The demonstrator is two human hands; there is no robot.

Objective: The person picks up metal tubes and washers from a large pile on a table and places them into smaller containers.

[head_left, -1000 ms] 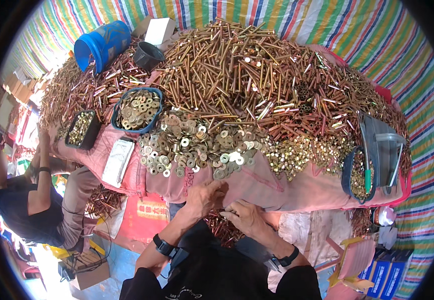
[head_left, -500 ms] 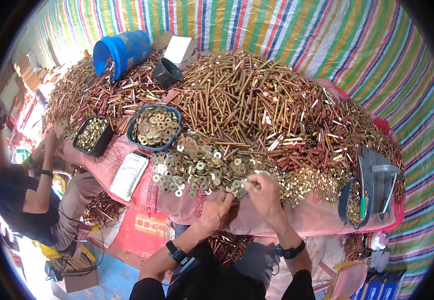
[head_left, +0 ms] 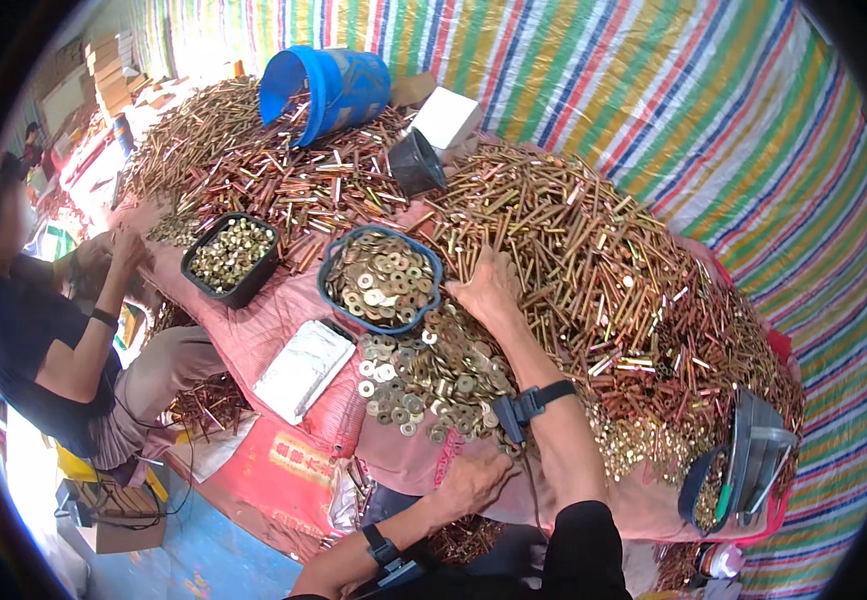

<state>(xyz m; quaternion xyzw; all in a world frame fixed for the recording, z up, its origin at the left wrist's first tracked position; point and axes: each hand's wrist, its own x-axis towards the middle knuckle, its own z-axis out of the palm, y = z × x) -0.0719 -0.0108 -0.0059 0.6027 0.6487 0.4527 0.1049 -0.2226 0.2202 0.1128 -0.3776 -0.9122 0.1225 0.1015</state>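
My right hand (head_left: 491, 288) reaches far forward to the near-left edge of a big heap of long brassy bolt-like rods (head_left: 564, 250). Its thumb and fingers are apart over the rods, beside a blue-rimmed tub (head_left: 438, 288) full of flat washers (head_left: 386, 272). Closer to me, my left hand (head_left: 474, 482) hovers by the front edge of the pink padded cloth (head_left: 394, 460), fingers curled together; what they hold, if anything, is hidden. Loose washers (head_left: 434, 375) lie spread between my hands. Small gold-coloured nuts (head_left: 644, 445) are heaped right of my right forearm.
A black tub of nuts (head_left: 234, 252), a white packet (head_left: 304, 370) and a tipped blue bucket (head_left: 329, 95) stand leftward. A black cup (head_left: 417, 162) lies near a white box (head_left: 447, 118). Grey trays (head_left: 754, 450) sit at right. A co-worker (head_left: 49, 335) works at far left.
My right hand has gone from the washers up and left to the rods. My left hand has drawn back slightly from the washers, still curled. The view has shifted, moving the scene within the picture.
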